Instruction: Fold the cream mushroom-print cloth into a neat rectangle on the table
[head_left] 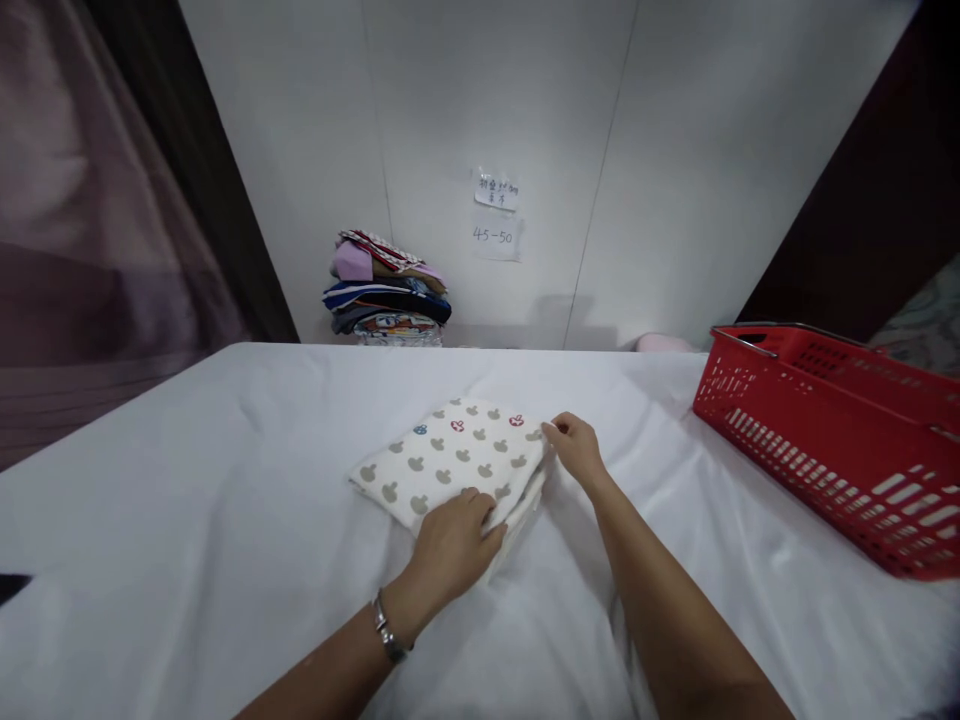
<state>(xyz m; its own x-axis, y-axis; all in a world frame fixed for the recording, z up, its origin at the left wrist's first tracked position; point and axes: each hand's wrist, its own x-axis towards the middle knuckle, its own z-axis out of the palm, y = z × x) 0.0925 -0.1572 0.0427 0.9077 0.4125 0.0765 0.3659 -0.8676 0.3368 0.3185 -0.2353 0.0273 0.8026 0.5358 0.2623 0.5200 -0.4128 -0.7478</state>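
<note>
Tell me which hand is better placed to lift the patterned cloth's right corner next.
Right, I'd say: the right hand already has its fingertips at that corner of the patterned cloth, while the left hand is at the near edge.

Place: prob. indoor workrm. w/ textiles; home or biz. unclear.
Wall (465,100): pale, smooth, vert. panelled, approx. office-partition type.
Notes (496,250): 2 handwritten papers on wall, lower one reading "45-50".
Table (187,480): broad, white-covered, w/ work-surf. look.
Fabric stack (386,292): assorted folded pcs. nr. table's far edge, L of notes.
Basket (810,425): red, slotted, shop-type, R side.
Drape (97,200): pinkish, far L, homelier sign.
</note>
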